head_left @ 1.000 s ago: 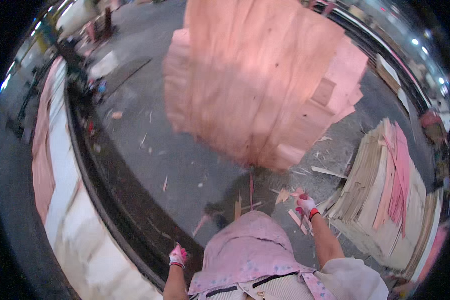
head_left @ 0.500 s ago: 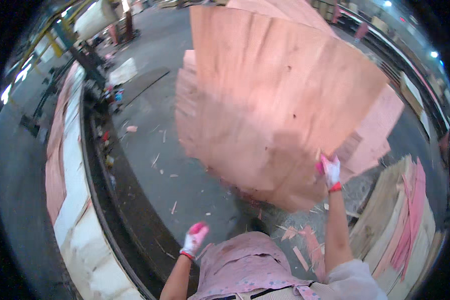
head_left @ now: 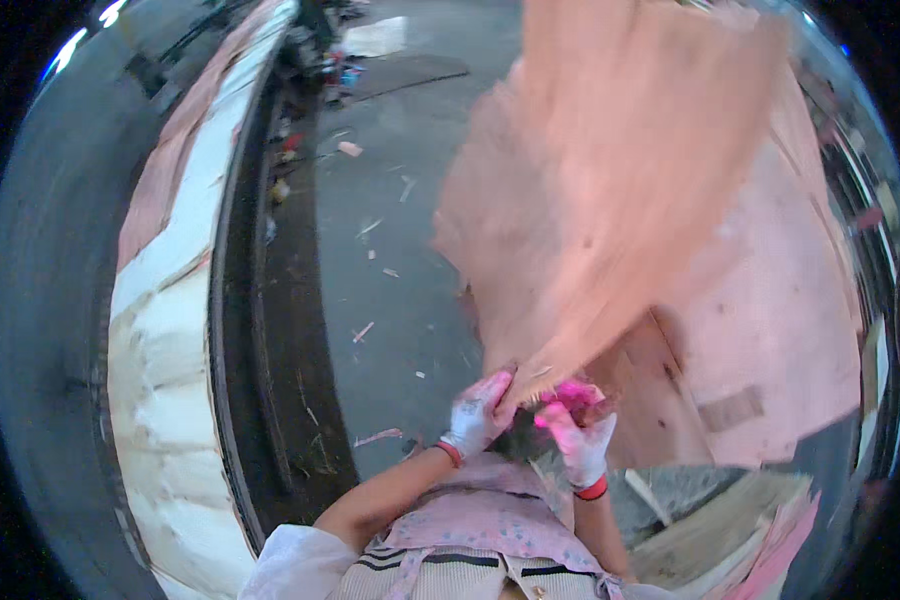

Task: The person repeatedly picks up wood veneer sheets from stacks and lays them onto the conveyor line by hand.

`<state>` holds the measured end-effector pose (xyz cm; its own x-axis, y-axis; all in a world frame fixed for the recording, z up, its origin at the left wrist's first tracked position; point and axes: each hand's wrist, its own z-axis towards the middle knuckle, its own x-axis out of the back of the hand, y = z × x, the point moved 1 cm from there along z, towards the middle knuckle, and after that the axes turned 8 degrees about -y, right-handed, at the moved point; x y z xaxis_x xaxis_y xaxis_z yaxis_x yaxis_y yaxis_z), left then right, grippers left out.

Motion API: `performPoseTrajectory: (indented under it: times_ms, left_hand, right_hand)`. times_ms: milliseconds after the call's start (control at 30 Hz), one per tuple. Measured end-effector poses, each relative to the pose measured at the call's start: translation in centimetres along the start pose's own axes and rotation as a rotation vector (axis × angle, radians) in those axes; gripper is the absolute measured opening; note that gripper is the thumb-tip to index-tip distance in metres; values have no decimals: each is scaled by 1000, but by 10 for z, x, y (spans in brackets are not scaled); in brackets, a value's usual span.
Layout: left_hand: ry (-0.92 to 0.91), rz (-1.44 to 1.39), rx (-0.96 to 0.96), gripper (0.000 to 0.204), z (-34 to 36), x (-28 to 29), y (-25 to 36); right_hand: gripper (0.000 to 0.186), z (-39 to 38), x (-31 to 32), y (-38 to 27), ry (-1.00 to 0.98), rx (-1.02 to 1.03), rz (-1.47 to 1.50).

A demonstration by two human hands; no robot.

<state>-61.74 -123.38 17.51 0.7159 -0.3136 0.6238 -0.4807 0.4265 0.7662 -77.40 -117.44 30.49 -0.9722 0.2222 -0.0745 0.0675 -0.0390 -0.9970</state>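
Note:
A large thin sheet of pinkish wood veneer (head_left: 610, 200) rises in front of me, curved and smeared by motion. My left hand (head_left: 478, 412), in a white glove with pink-stained fingers, is closed on its near edge. Close beside it, my right hand (head_left: 580, 445) wears a similar glove, its fingers curled beside the sheet's narrow near end. A brownish ragged bit shows at those fingers, but I cannot make out what it is. Beneath and beyond the raised sheet lies a stack of pink veneer sheets (head_left: 780, 330).
Along my left runs a long bed of pale veneer (head_left: 170, 370), bordered by a dark rail (head_left: 232, 330). Wood splinters and scraps (head_left: 350, 149) dot the grey floor (head_left: 390, 190). Pale and pink veneer strips (head_left: 730, 540) are piled at my lower right.
My left hand has come up from my side and taken the sheet's near edge. My right hand has moved left and nearer my body. The sheet has swung and curved upward; the view has shifted.

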Motion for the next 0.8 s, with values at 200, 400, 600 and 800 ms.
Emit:
performPoseTrajectory:
  times_ms: [200, 400, 600, 800]
  left_hand:
    - [418, 123, -174, 22, 50, 142, 8]
    - [630, 21, -198, 18, 32, 300, 43]
    - [894, -416, -90, 20, -63, 439, -37]
    - [1371, -931, -588, 41, -235, 603, -175]
  right_hand:
    - [33, 78, -33, 21, 113, -92, 262]
    - [33, 193, -81, 151, -42, -292, 590]
    - [35, 285, -270, 95, -421, 179, 208]
    - [34, 194, -573, -87, -679, 137, 674]
